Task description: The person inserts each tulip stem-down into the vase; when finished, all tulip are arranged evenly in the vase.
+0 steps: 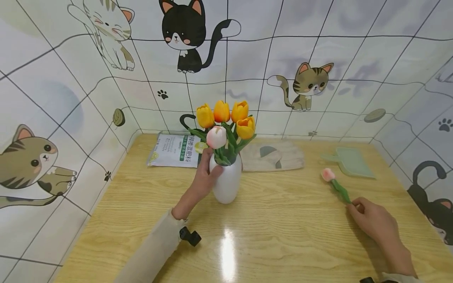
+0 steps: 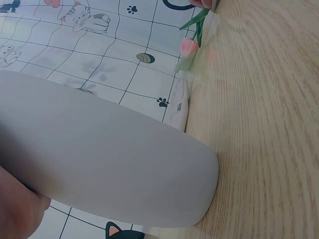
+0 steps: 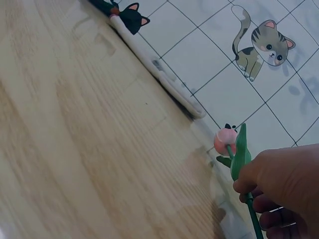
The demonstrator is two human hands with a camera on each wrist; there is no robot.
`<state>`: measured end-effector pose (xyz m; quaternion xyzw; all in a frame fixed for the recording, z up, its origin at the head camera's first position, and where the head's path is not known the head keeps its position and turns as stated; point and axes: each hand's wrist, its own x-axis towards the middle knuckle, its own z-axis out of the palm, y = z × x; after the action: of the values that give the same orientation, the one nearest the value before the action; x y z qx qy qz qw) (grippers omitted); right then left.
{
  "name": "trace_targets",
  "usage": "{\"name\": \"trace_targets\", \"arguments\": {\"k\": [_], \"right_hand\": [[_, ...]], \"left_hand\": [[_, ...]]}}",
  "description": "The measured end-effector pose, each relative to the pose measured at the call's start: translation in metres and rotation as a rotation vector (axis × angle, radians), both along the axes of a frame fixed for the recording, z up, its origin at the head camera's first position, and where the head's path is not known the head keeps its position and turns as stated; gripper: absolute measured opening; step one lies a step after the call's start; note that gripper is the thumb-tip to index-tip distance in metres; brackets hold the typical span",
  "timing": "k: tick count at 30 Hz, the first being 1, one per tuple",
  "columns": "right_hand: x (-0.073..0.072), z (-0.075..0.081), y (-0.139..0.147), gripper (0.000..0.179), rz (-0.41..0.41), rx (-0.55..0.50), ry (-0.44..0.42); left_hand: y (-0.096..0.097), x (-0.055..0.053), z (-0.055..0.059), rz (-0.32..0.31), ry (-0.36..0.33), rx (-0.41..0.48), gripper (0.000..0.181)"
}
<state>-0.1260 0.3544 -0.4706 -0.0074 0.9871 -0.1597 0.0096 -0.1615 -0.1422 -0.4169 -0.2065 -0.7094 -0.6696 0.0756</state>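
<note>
My left hand (image 1: 207, 177) grips the upper left side of a white vase (image 1: 227, 182), which stands upright on the table. Yellow-orange tulips (image 1: 221, 111) and one pale pink-white tulip (image 1: 216, 136) fill its mouth, with green leaves around them. At the right, my right hand (image 1: 376, 220) pinches the green stem of a single pink tulip (image 1: 328, 174), its bloom pointing away from me. The right wrist view shows thumb and fingers around that tulip's stem (image 3: 254, 216). In the left wrist view the vase's base (image 2: 199, 184) meets the tabletop.
Behind the vase lies a white packet (image 1: 173, 150) with printed writing, and beside it a flat beige cloth-like item (image 1: 276, 155). A translucent green scoop-shaped piece (image 1: 354, 162) lies at the back right. Cat-patterned walls (image 1: 247, 59) enclose the wooden table (image 1: 283, 228).
</note>
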Motion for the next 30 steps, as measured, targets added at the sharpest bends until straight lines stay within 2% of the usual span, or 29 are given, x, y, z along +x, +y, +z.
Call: {"name": "trace_targets", "arguments": {"k": [8,12,17,21,30], "right_hand": [[-0.001,0.007,-0.019,0.04,0.009,-0.018,0.093],[-0.001,0.015,-0.037,0.038,0.042,-0.05,0.153],[-0.002,0.026,-0.064,0.029,0.112,-0.086,0.281],[-0.003,0.038,-0.084,0.024,0.154,-0.121,0.35],[-0.014,0.067,-0.132,0.016,0.221,-0.187,0.492]], "left_hand": [[0.001,-0.001,0.0,0.016,-0.004,-0.028,0.064],[0.0,-0.001,-0.002,0.024,-0.001,-0.032,0.064],[0.0,0.0,-0.002,0.016,0.002,-0.018,0.065],[0.0,0.001,-0.001,0.007,-0.008,-0.009,0.065],[0.0,0.0,-0.001,0.008,0.002,-0.014,0.085]]}}
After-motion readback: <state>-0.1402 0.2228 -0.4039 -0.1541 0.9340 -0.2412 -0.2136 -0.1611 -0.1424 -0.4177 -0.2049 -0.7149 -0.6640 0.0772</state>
